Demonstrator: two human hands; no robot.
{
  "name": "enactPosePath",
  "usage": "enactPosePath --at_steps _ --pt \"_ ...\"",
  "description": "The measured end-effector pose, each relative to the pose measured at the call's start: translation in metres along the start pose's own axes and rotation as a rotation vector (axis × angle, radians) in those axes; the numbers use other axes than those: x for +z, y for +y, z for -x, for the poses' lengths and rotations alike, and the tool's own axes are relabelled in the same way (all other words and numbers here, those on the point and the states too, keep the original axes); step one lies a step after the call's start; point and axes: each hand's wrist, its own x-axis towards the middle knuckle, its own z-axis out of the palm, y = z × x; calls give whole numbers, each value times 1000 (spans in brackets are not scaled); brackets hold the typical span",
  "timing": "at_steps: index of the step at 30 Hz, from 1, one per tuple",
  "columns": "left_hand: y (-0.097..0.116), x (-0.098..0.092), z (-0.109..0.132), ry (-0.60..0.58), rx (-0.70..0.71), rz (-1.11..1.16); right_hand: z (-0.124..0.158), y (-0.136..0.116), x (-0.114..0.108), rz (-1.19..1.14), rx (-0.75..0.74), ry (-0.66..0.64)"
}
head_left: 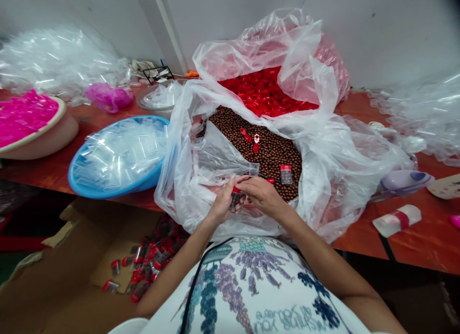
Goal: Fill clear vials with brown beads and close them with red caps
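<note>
My left hand [224,200] is closed around a small clear jar [235,199] with dark brown beads inside. My right hand [265,195] bends over the top of this jar, its fingers pinched at the red lid [236,189]. Both hands are above the near edge of a clear plastic bag [312,166] filled with brown beads [268,154]. On the beads lie loose red caps [245,134], a clear empty tube [253,169] and another jar with a red top [285,175]. My fingers partly hide the held jar.
Behind is a bag of red caps [266,92]. Leftward stand a blue basin [151,183] of clear plastic pieces and a bowl [39,137] of pink pieces. A cardboard box [77,257] below holds several filled jars [154,257]. A purple scoop [404,179] lies right.
</note>
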Motion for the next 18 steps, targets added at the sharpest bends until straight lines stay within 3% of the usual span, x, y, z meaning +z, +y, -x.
enactPosePath --at_steps 7,15,18 --pt "8 1 0 96 123 61 0 -14 17 91 80 4" --pt "2 1 3 39 143 117 0 -7 24 103 23 -24" --pt "2 2 2 67 152 142 2 -7 21 102 62 -46"
